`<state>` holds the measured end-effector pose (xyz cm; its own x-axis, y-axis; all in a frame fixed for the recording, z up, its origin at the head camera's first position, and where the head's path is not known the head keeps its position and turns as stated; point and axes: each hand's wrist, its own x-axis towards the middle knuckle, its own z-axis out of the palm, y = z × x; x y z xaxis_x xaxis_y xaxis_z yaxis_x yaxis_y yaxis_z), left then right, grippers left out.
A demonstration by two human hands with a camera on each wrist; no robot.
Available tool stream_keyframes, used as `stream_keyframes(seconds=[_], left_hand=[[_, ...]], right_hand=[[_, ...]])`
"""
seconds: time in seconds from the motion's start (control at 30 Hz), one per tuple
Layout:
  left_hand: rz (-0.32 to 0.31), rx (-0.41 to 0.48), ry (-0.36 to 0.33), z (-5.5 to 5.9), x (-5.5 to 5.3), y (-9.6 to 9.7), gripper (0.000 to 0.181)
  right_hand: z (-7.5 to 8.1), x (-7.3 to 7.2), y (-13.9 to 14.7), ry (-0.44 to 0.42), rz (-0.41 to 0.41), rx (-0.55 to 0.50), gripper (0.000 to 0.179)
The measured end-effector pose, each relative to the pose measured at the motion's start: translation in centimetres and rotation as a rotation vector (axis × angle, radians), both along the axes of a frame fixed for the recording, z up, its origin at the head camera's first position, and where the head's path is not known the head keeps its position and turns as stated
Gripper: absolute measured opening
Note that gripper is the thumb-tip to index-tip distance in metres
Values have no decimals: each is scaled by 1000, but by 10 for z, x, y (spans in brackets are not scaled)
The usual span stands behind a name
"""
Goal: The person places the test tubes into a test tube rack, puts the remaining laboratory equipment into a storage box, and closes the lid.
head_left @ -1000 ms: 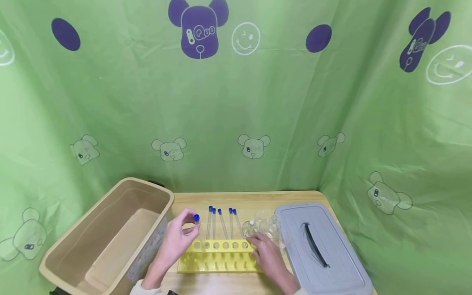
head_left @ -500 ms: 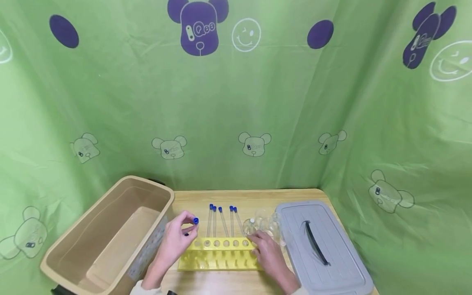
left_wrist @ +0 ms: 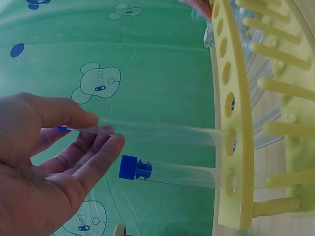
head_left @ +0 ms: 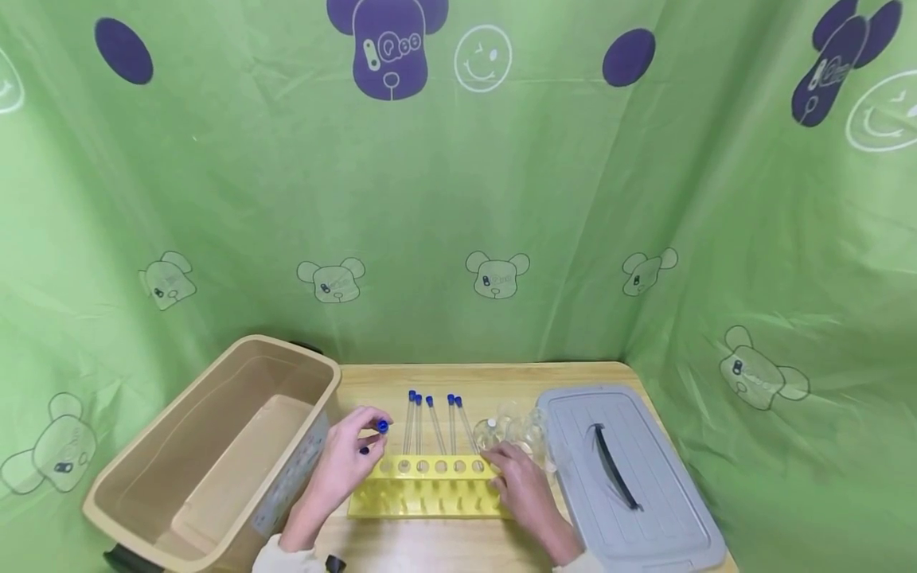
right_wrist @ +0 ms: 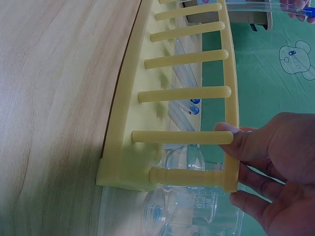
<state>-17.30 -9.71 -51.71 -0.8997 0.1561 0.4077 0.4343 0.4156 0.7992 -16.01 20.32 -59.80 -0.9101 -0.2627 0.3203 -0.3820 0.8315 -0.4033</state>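
My left hand (head_left: 342, 460) pinches a clear test tube (left_wrist: 165, 132) with a blue cap between thumb and fingertips, near its capped end. The tube's lower end meets the second hole from the left end of a yellow test tube rack (head_left: 433, 475). In the end hole stands another capped tube (left_wrist: 184, 175), just beside my fingers; its blue plug cap (left_wrist: 129, 167) shows in the left wrist view. My right hand (head_left: 528, 492) grips the right end of the rack's top bar, thumb over the near side and fingers behind, as the right wrist view shows.
Several blue-capped tubes (head_left: 419, 422) lie behind the rack. Clear glass flasks (head_left: 489, 434) stand close past my right hand. A grey lid (head_left: 569, 461) with a black handle lies at the right, and a deep tan box (head_left: 209, 380) stands at the left.
My left hand has brought the tube's cap slightly lower, nearer the rack. The end tube's cap has come into sight beneath my left fingers. The right hand keeps its hold; the head view has tilted slightly downward.
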Motion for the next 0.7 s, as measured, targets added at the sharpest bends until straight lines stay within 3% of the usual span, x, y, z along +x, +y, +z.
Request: stream_keyframes(seconds=[0.4,0.7], left_hand=[[-16,-62,-2,0,-8,-3,34],[-89,-141,-73,0,-15,-5,32]], right_hand=[[2,0,0,41,8,6,50],[1,0,-1,8,-5,7,50]])
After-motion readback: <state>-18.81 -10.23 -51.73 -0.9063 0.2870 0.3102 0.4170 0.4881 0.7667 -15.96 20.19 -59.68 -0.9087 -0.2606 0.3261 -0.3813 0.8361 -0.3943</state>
